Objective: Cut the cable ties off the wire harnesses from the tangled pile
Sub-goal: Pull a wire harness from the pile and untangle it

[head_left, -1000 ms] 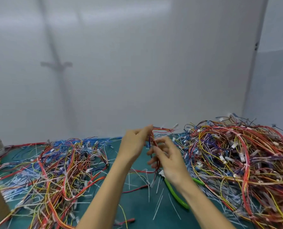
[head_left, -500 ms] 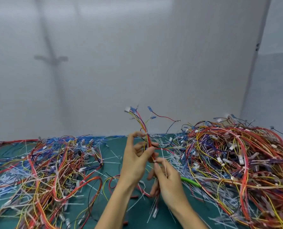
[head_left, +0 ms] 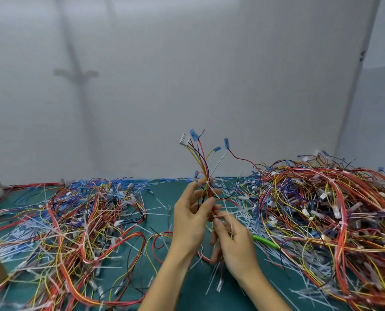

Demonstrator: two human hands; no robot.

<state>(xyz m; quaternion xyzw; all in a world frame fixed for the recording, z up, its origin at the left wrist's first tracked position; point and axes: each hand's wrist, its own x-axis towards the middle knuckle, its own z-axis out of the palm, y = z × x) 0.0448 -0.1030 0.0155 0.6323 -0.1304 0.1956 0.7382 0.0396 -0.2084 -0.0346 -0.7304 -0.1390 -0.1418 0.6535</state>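
Harness [head_left: 206,167] upright over bare mat strip [head_left: 191,297]

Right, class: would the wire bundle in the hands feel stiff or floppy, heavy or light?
Probably light: the left hand holds the wire bundle up by fingertips. Likely springy, not limp: its short ends fan upward unsupported.

A plain pale grey wall [head_left: 187,75] with a faint cross-shaped shadow [head_left: 77,74] rises behind the green-topped table [head_left: 162,217].
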